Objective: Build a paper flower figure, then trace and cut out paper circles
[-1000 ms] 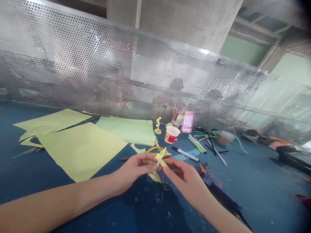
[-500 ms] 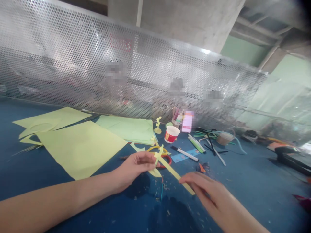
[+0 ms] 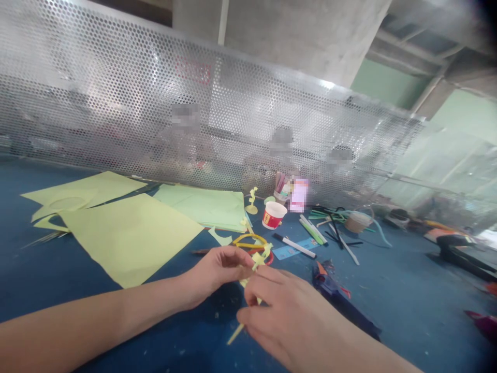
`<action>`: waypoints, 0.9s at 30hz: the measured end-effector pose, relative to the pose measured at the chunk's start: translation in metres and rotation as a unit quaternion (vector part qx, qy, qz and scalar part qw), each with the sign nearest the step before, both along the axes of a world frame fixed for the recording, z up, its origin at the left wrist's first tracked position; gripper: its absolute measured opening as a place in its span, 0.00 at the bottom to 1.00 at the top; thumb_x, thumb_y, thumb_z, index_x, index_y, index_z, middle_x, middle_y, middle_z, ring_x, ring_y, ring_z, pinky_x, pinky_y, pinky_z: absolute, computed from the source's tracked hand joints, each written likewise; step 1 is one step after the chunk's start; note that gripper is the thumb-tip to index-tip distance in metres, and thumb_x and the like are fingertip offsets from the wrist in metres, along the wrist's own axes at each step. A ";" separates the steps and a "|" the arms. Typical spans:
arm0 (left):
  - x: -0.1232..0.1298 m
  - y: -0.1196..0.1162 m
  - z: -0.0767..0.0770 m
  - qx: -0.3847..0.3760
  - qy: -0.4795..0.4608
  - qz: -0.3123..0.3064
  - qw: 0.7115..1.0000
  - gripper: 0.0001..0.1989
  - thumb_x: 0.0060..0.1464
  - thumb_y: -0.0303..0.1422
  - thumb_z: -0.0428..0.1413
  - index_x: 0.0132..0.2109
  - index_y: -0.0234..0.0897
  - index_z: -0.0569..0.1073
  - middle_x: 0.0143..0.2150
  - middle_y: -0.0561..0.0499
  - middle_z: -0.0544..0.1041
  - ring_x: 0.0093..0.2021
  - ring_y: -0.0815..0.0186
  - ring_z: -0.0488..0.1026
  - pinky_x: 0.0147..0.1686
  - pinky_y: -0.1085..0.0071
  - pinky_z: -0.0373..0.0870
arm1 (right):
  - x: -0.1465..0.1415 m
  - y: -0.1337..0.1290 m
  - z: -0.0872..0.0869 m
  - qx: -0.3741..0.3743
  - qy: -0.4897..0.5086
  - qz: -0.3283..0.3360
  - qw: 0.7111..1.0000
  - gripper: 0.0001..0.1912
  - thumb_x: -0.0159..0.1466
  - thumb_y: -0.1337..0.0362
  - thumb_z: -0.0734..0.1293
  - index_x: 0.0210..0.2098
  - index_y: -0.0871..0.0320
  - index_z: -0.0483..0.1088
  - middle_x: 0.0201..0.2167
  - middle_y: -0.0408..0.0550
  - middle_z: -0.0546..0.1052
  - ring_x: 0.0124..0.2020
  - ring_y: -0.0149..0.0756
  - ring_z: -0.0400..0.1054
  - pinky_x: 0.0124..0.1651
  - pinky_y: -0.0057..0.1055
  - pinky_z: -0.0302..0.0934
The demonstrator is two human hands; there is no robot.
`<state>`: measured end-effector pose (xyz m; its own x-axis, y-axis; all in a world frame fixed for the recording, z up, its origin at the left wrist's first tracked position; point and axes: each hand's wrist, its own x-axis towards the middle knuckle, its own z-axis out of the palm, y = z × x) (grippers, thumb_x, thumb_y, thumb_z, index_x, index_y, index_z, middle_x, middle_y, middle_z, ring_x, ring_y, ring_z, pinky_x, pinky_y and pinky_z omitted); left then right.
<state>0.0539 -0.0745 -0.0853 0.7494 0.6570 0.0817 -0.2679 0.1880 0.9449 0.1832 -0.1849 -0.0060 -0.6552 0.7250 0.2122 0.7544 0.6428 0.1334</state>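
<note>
Over the worktop (image 3: 155,347), toward its near edge, the left hand (image 3: 212,272) pinches a small folded yellow paper piece (image 3: 259,258) between its fingers. The paper looks very light and limp, likely to crease or tear, so its thicker folded middle seems the best hold. Beside it, the right hand (image 3: 287,311) curls its fingers around a narrow paper strip (image 3: 235,334), one end poking out below.

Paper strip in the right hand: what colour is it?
The paper strip is pale yellow (head view).
</note>
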 end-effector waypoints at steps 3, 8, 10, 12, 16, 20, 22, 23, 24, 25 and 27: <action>-0.002 0.000 0.000 -0.004 0.004 -0.007 1.000 0.10 0.39 0.29 0.65 0.33 0.35 0.76 0.31 0.52 0.77 0.32 0.69 0.71 0.35 0.74 0.64 | -0.017 0.017 0.009 -0.038 -0.066 -0.016 0.997 0.08 0.53 0.73 0.65 0.20 0.59 0.71 0.21 0.45 0.73 0.24 0.32 0.65 0.28 0.30 0.57; -0.007 -0.003 0.005 0.028 0.014 -0.026 0.999 0.08 0.38 0.30 0.65 0.29 0.33 0.76 0.27 0.52 0.76 0.31 0.66 0.71 0.33 0.73 0.64 | -0.026 0.043 0.037 -0.101 -0.060 -0.099 0.988 0.06 0.47 0.72 0.67 0.16 0.58 0.71 0.13 0.42 0.66 0.18 0.29 0.59 0.20 0.27 0.47; -0.009 -0.003 0.007 0.059 0.026 -0.025 0.998 0.08 0.40 0.32 0.64 0.29 0.33 0.76 0.29 0.51 0.76 0.33 0.64 0.71 0.34 0.72 0.64 | -0.023 0.051 0.048 -0.165 -0.008 -0.105 0.981 0.07 0.46 0.73 0.66 0.15 0.57 0.71 0.12 0.40 0.64 0.16 0.26 0.55 0.17 0.24 0.44; -0.011 -0.003 0.006 0.081 0.052 -0.019 0.995 0.09 0.42 0.32 0.63 0.33 0.34 0.76 0.33 0.50 0.77 0.36 0.63 0.71 0.36 0.71 0.64 | -0.019 0.059 0.056 -0.250 0.033 -0.111 0.961 0.09 0.46 0.73 0.66 0.12 0.57 0.69 0.09 0.37 0.60 0.12 0.22 0.50 0.13 0.22 0.40; -0.011 -0.001 0.001 0.069 0.051 -0.022 0.996 0.15 0.43 0.31 0.63 0.42 0.35 0.73 0.36 0.49 0.75 0.37 0.64 0.71 0.39 0.68 0.66 | -0.010 0.078 0.060 -0.374 0.084 -0.123 0.915 0.05 0.47 0.67 0.68 0.16 0.56 0.71 0.12 0.37 0.67 0.12 0.22 0.54 0.13 0.19 0.44; -0.007 0.001 -0.004 0.052 -0.011 -0.053 0.997 0.22 0.44 0.27 0.63 0.47 0.37 0.68 0.37 0.49 0.75 0.39 0.65 0.72 0.42 0.66 0.66 | 0.001 0.090 0.051 -0.477 0.182 -0.154 0.846 0.04 0.49 0.68 0.66 0.23 0.56 0.73 0.20 0.39 0.74 0.19 0.25 0.62 0.20 0.21 0.54; -0.006 0.002 -0.005 0.049 -0.025 -0.059 0.997 0.27 0.44 0.27 0.63 0.51 0.39 0.64 0.39 0.48 0.75 0.39 0.65 0.73 0.43 0.65 0.66 | 0.007 0.093 0.044 -0.523 0.257 -0.170 0.795 0.02 0.49 0.68 0.67 0.22 0.57 0.72 0.20 0.40 0.73 0.19 0.24 0.61 0.22 0.21 0.55; -0.006 0.002 -0.005 0.047 -0.028 -0.060 0.997 0.30 0.44 0.26 0.63 0.53 0.40 0.62 0.40 0.48 0.75 0.39 0.65 0.73 0.43 0.64 0.66 | 0.009 0.094 0.041 -0.544 0.292 -0.174 0.767 0.02 0.50 0.67 0.68 0.22 0.58 0.72 0.19 0.40 0.73 0.18 0.23 0.61 0.22 0.20 0.55; -0.006 0.002 -0.005 0.042 -0.028 -0.060 0.997 0.33 0.44 0.26 0.63 0.55 0.41 0.59 0.41 0.48 0.75 0.40 0.65 0.73 0.44 0.63 0.66 | 0.012 0.094 0.037 -0.563 0.321 -0.177 0.740 0.03 0.50 0.66 0.69 0.22 0.58 0.71 0.19 0.39 0.73 0.18 0.22 0.60 0.22 0.20 0.55; -0.006 0.002 -0.004 0.036 -0.026 -0.061 0.997 0.34 0.43 0.26 0.63 0.56 0.41 0.58 0.43 0.47 0.75 0.41 0.64 0.73 0.45 0.63 0.65 | 0.015 0.094 0.035 -0.578 0.345 -0.179 0.718 0.05 0.49 0.65 0.70 0.23 0.59 0.71 0.19 0.39 0.72 0.18 0.22 0.60 0.22 0.19 0.55; -0.008 0.002 -0.002 0.022 -0.017 -0.065 0.998 0.33 0.44 0.27 0.63 0.55 0.40 0.58 0.42 0.46 0.75 0.42 0.63 0.73 0.46 0.62 0.65 | 0.021 0.093 0.029 -0.587 0.386 -0.189 0.686 0.07 0.49 0.64 0.71 0.24 0.60 0.71 0.20 0.39 0.72 0.19 0.21 0.61 0.23 0.18 0.56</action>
<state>0.0463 -0.0728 -0.0875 0.8238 0.5505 0.1355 -0.2767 0.1818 0.9436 0.2042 -0.0915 0.0231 -0.3945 0.7805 -0.4849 0.4513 -0.2951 -0.8422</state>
